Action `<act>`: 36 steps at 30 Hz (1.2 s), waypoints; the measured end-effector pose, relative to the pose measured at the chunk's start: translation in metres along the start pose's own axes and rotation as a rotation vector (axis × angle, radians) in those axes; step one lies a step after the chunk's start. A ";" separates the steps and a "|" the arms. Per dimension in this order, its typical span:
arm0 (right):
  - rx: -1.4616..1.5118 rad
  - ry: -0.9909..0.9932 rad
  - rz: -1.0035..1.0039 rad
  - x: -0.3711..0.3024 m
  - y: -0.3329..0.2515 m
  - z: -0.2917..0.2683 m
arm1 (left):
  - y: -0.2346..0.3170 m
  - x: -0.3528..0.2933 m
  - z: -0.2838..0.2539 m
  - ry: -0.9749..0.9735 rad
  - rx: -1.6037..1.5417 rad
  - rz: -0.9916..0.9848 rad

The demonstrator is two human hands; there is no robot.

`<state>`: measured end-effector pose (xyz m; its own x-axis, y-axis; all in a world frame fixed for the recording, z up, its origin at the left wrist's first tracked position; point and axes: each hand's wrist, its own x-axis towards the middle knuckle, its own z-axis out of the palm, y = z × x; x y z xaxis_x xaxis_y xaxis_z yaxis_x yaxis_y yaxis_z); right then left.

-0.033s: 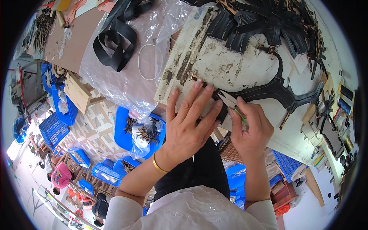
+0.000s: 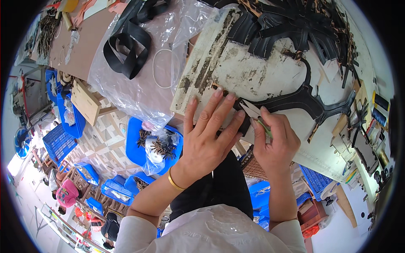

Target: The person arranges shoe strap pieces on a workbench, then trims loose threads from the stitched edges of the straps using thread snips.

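Observation:
At the worktable's near edge my left hand (image 2: 207,139) lies flat, fingers spread, pressing down a black piece (image 2: 244,125) mostly hidden beneath it. My right hand (image 2: 277,143) is closed on a pair of small thread snips (image 2: 251,110) with a green handle. Their metal blades point up and left, at the black piece beside my left forefinger. From there a black stitched strap piece (image 2: 295,99) stretches right across the table, branching into several arms with leopard-patterned ends.
Black stitched straps (image 2: 306,25) are heaped at the table's (image 2: 249,67) far right. Clear plastic sheeting (image 2: 168,55) with a coil of black webbing (image 2: 143,42) lies at the left. A blue tub (image 2: 133,145) stands below. Thread spools (image 2: 379,118) sit at the right rim.

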<state>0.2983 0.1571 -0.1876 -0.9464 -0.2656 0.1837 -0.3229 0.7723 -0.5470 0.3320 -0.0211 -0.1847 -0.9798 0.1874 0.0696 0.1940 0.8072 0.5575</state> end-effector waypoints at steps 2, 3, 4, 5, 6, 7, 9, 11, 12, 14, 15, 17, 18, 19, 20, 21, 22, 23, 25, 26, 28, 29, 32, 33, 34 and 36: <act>-0.015 0.014 -0.036 -0.003 0.006 0.005 | 0.001 -0.001 0.000 -0.022 -0.012 -0.025; -0.031 0.027 -0.071 -0.003 0.009 0.007 | 0.001 -0.001 -0.001 -0.021 -0.010 -0.025; -0.030 0.028 -0.073 -0.003 0.012 0.007 | 0.001 0.000 -0.001 -0.021 -0.021 -0.028; -0.034 -0.003 -0.106 -0.003 0.015 0.007 | 0.001 -0.001 -0.001 -0.022 -0.035 -0.032; -0.038 -0.035 -0.138 -0.003 0.017 0.005 | 0.001 0.000 -0.001 -0.022 -0.037 -0.033; -0.040 -0.038 -0.139 -0.004 0.018 0.003 | 0.000 0.000 -0.002 -0.021 -0.043 -0.025; 0.386 -0.094 0.207 -0.004 0.018 -0.003 | -0.003 0.002 -0.003 -0.020 -0.049 -0.019; 0.438 -0.059 0.220 -0.003 0.023 -0.010 | -0.010 0.008 -0.008 -0.033 -0.038 0.039; 0.491 -0.022 0.234 -0.002 0.025 -0.014 | -0.014 0.012 -0.011 -0.033 -0.040 0.038; 0.370 -0.038 0.122 0.007 0.023 -0.023 | -0.023 0.021 -0.017 0.039 0.033 0.132; 0.250 -0.050 0.010 0.011 0.022 -0.025 | -0.027 0.021 -0.018 0.040 0.034 0.131; 0.199 -0.028 -0.027 0.013 0.024 -0.022 | -0.034 0.019 -0.015 0.145 0.065 0.202; 0.147 -0.004 -0.063 0.014 0.025 -0.020 | -0.032 0.018 -0.015 0.170 0.054 0.205; 0.150 -0.006 -0.066 0.016 0.022 -0.019 | -0.029 0.015 -0.013 0.171 0.057 0.202; 0.120 -0.014 -0.103 0.021 0.016 -0.019 | -0.025 0.011 -0.011 0.157 0.077 0.180; 0.090 -0.021 -0.141 0.025 0.012 -0.019 | -0.021 0.008 -0.009 0.142 0.096 0.158; 0.095 -0.022 -0.144 0.027 0.012 -0.019 | -0.016 0.007 -0.008 0.148 0.119 0.142; 0.032 -0.034 -0.188 0.030 0.012 -0.017 | -0.012 0.005 -0.007 0.147 0.122 0.138; -0.029 -0.048 -0.233 0.036 0.012 -0.015 | -0.006 0.001 -0.003 0.185 0.163 0.076; -0.045 -0.057 -0.255 0.039 0.012 -0.014 | 0.000 0.000 -0.005 0.166 0.139 0.024; -0.063 -0.070 -0.279 0.044 0.011 -0.012 | -0.005 -0.005 0.002 0.189 0.158 0.044; -0.070 -0.084 -0.280 0.045 0.011 -0.010 | -0.008 -0.006 0.004 0.212 0.182 0.067; -0.071 -0.091 -0.277 0.046 0.012 -0.008 | -0.008 -0.005 0.006 0.233 0.185 0.068; -0.065 -0.080 -0.269 0.045 0.012 -0.008 | -0.008 -0.004 0.006 0.235 0.184 0.063; -0.065 -0.084 -0.273 0.045 0.010 -0.009 | -0.008 -0.004 0.006 0.227 0.174 0.060; -0.066 -0.165 -0.199 0.045 0.004 -0.014 | -0.008 -0.003 0.005 0.219 0.163 0.055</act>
<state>0.2539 0.1565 -0.1698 -0.8527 -0.5022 0.1437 -0.5072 0.7301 -0.4579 0.3339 -0.0251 -0.1933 -0.9513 0.1221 0.2832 0.2349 0.8819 0.4088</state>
